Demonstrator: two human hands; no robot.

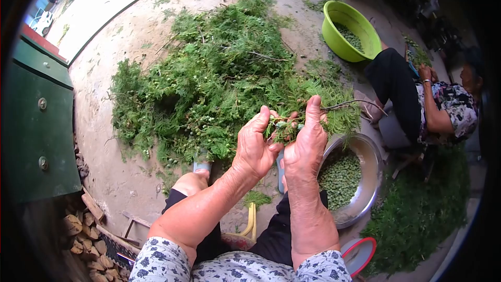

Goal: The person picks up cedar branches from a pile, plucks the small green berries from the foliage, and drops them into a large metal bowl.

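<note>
Both hands are raised in front of me over the edge of a big pile of green branches (209,68). My left hand (254,143) is curled around a leafy sprig with small green cones (284,131). Against the other side of the same sprig is my right hand (308,138), its thumb pointing up and its fingers mostly hidden behind the palm. A thin bare stem (347,103) sticks out to the right past this hand. Just below and right of it stands a metal basin (373,169) holding many green cones (340,180).
A lime green tub (336,39) with cones stands at the upper right. Beside it a co-worker (443,104) sits handling a sprig. Cut greenery (417,209) lies lower right, near a red-rimmed container (359,256). Green doors (39,125) and firewood (86,235) are at left.
</note>
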